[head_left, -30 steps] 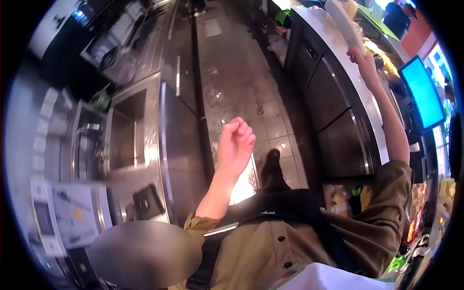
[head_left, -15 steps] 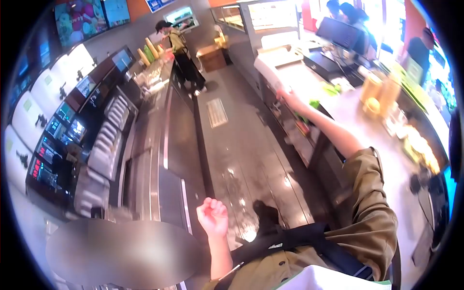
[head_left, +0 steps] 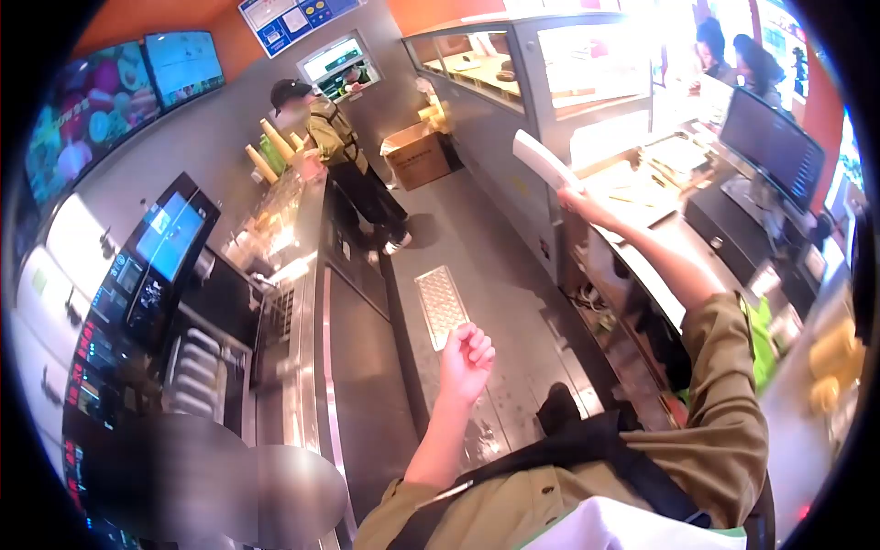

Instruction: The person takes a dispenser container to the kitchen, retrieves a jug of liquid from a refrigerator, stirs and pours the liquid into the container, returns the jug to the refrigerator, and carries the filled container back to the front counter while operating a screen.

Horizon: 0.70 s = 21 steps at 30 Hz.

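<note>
My right hand (head_left: pixel 576 199) reaches out over the right-hand counter, its fingers closed on the lower end of a long white flat object (head_left: pixel 543 161). The object slants up and to the left; its exact kind is not plain. A shallow tray-like surface with papers (head_left: pixel 632 188) lies just beyond that hand. Above the floor, in front of my body, my left hand (head_left: pixel 467 364) is curled into a loose fist, and nothing shows in it. The nearest thing below it is a metal floor grate (head_left: pixel 442 302).
A co-worker (head_left: pixel 335 156) stands at the steel counter (head_left: pixel 307 367) on the left, near stacked cups (head_left: pixel 263 163). A cardboard box (head_left: pixel 419 156) sits at the aisle's far end. A monitor (head_left: pixel 772 137) stands on the right counter; people are beyond it.
I have moved forward along the aisle, so the co-worker, box and grate appear closer. My left hand has risen, still curled. My right hand still grips the white object.
</note>
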Available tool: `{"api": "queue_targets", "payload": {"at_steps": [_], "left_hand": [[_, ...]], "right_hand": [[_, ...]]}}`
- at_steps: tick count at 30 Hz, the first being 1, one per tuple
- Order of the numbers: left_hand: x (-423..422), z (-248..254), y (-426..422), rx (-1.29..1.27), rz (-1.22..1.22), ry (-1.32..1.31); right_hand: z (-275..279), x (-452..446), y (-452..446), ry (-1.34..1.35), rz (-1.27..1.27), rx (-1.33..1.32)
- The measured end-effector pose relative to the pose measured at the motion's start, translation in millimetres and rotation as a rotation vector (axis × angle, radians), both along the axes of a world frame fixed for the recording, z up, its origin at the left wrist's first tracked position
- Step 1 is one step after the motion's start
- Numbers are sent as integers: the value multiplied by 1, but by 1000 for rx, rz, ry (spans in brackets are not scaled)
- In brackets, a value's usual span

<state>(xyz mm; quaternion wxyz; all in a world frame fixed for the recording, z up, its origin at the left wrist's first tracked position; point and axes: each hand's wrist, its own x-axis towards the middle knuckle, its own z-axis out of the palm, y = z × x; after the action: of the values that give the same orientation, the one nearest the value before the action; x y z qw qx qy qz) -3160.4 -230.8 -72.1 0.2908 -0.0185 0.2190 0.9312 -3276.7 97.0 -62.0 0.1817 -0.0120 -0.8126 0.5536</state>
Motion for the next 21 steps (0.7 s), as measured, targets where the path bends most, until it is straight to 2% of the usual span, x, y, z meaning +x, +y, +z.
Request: {"api": "queue_targets", "payload": {"at_steps": [3,7,9,11,14,16,18,19,21], "left_hand": [[-136,-28,-7,13,109,-89],[-252,-84,-82,89,309,-288],[-294,-107,-119,-68,561,-324],[-341,-133,-153,-121,793,-472],[-478,-146,-174,-141,979,-419],[-608,-125,-168,-145,899,-164],[-746,-71,-135,-104,840,-177],[-810,-58,-124,-22,684,-4],[-916,-2,-79,-225,541,78]], "right_hand": [[44,-153,-4,-4,27,161],[61,-398,-29,-10,50,-18],[68,-528,-48,-79,86,-211],[62,-656,-67,-109,138,-336],[64,-814,-95,-153,121,-293],[70,-907,-104,-199,135,-285],[78,-999,-101,-269,138,-224],[83,-1039,-101,-299,151,-204],[100,-1111,-105,-231,100,-180]]}}
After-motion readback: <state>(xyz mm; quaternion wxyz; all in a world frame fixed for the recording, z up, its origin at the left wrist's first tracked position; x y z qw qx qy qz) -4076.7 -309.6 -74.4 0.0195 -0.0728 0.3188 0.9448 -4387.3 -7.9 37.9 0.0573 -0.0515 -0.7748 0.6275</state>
